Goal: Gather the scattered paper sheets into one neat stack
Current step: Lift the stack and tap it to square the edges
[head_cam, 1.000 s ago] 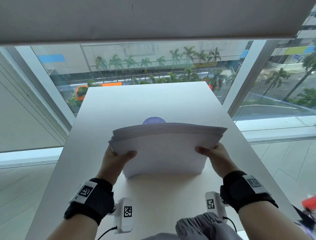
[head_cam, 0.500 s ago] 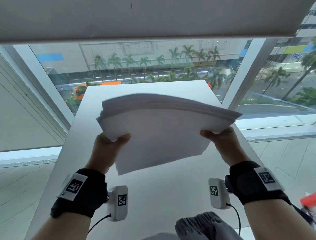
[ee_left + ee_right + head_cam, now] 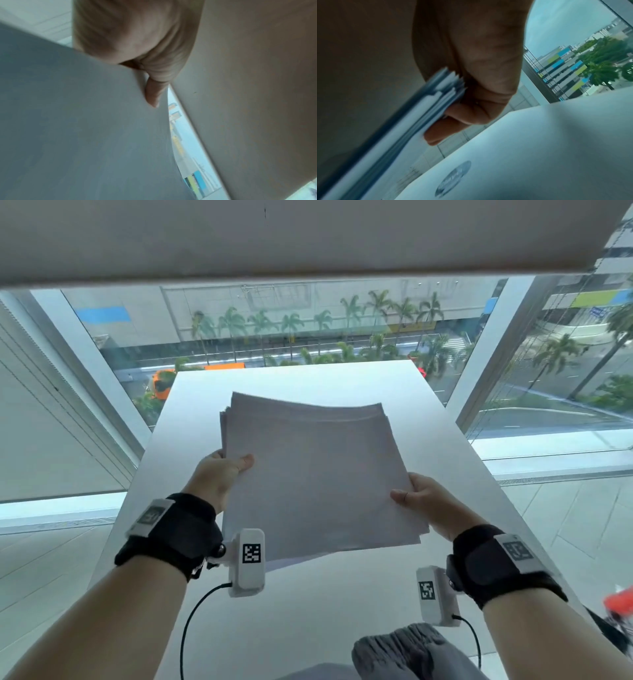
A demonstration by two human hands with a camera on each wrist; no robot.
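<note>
My left hand (image 3: 219, 477): thumb over, fingers under, clamped on the stack's left edge, frame centre-left
My right hand (image 3: 424, 501): pinching the right edge
Paper stack (image 3: 315, 474): airborne above the white table (image 3: 308, 621); edges staggered
Risk: loose grip; sheets could fan out, slide floorward

1 paper stack (image 3: 315, 474), 2 hands, 1 table (image 3: 308, 628), 1 round sticker (image 3: 453, 179).
</note>
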